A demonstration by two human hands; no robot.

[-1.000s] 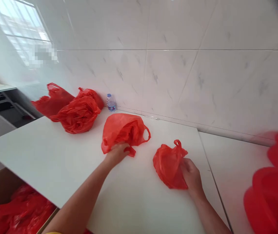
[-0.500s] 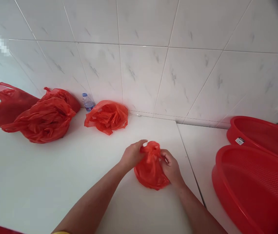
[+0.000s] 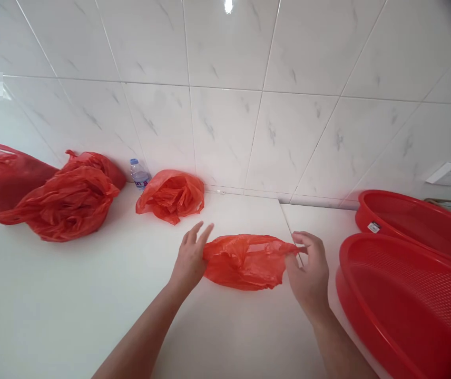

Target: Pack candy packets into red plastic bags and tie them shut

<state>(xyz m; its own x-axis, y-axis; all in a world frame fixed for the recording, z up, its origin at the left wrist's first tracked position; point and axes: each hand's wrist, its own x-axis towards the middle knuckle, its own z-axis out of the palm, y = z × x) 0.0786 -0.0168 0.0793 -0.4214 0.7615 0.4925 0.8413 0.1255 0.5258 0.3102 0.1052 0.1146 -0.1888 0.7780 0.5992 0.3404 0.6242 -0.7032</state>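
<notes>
A thin red plastic bag [image 3: 245,263] is stretched sideways between my two hands, just over the white tabletop. Its mouth is spread wide and the film is wrinkled. My left hand [image 3: 189,260] holds the bag's left edge; two fingers point up and away from the film, and the thumb is hidden. At the right edge, my right hand [image 3: 308,268] pinches the film between thumb and fingers. Whether anything lies inside the bag I cannot tell.
Another crumpled red bag [image 3: 172,195] lies by the tiled wall, beside a small clear bottle [image 3: 139,175] with a blue cap. Larger red bags [image 3: 71,202] are heaped at the left. Two red plastic baskets [image 3: 387,310] [image 3: 411,210] stand at the right, past a table seam.
My hands have moved apart, the left to the left and the right to the right. The bag went from a gathered, upright bunch to a wide, stretched shape.
</notes>
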